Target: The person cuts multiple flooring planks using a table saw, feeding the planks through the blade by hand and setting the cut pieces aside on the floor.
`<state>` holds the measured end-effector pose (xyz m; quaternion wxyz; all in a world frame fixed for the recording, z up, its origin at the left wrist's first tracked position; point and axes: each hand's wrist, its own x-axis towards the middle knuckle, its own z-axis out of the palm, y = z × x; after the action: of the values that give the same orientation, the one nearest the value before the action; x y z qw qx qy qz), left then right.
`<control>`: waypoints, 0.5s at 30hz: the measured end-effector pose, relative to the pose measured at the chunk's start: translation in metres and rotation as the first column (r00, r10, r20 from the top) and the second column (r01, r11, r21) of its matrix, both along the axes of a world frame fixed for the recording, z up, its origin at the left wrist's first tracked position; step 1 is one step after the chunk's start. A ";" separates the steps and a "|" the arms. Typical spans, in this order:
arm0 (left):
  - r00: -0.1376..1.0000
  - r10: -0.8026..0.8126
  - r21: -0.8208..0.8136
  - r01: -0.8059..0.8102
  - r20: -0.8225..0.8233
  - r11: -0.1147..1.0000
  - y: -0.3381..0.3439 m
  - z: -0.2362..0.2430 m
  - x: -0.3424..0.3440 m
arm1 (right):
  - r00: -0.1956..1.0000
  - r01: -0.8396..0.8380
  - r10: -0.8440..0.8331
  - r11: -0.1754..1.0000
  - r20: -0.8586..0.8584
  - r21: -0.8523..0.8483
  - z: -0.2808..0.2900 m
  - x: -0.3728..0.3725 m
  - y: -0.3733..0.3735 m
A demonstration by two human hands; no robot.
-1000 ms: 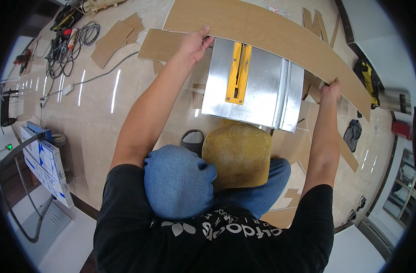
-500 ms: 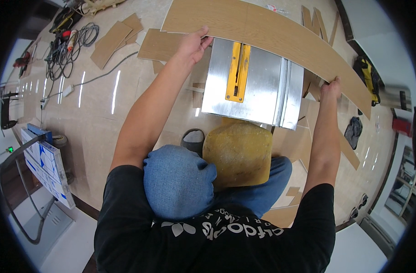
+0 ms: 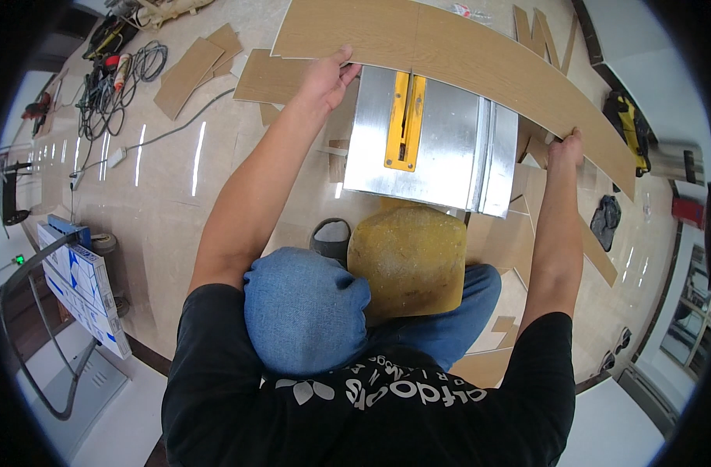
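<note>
Spanning the far part of the metal saw top (image 3: 449, 144), the long wood-grain plank (image 3: 449, 50), held at its near edge by the loosely curled left hand (image 3: 327, 80) and right hand (image 3: 567, 148), probably handles stiff, light and smooth, best gripped wide apart there.

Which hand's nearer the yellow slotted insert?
Left. The left hand is left of the yellow slotted insert, by the far-left corner of the metal tabletop; the right hand is farther off, right of the insert, beyond the tabletop's right edge.
</note>
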<state>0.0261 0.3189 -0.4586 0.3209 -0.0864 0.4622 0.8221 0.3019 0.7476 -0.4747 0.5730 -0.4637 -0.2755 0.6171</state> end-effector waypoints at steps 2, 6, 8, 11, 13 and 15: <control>1.000 0.006 -0.004 -0.006 -0.013 1.000 -0.004 -0.002 0.000 | 1.000 -0.022 0.022 0.999 0.007 0.024 -0.001 -0.004 -0.006; 1.000 -0.007 -0.005 0.007 -0.012 1.000 -0.008 -0.004 0.000 | 1.000 -0.009 0.009 1.000 0.004 -0.003 0.001 -0.006 -0.012; 1.000 0.000 0.007 0.000 -0.014 1.000 -0.007 -0.002 0.002 | 1.000 0.001 -0.002 1.000 -0.026 -0.012 -0.001 -0.002 -0.006; 1.000 -0.006 0.010 0.006 -0.018 1.000 -0.007 -0.005 0.003 | 1.000 -0.008 0.007 1.000 -0.031 -0.019 -0.003 0.000 -0.003; 1.000 -0.008 0.006 0.008 -0.020 1.000 -0.009 -0.007 0.003 | 0.999 0.030 -0.030 0.999 -0.012 -0.037 -0.003 -0.001 -0.005; 1.000 -0.009 0.004 0.009 -0.024 1.000 -0.011 -0.006 0.003 | 1.000 0.024 -0.025 0.999 -0.016 -0.035 -0.002 -0.002 -0.008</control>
<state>0.0292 0.3084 -0.4648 0.3193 -0.0737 0.4649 0.8225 0.3001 0.7398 -0.4763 0.5746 -0.4719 -0.2543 0.6185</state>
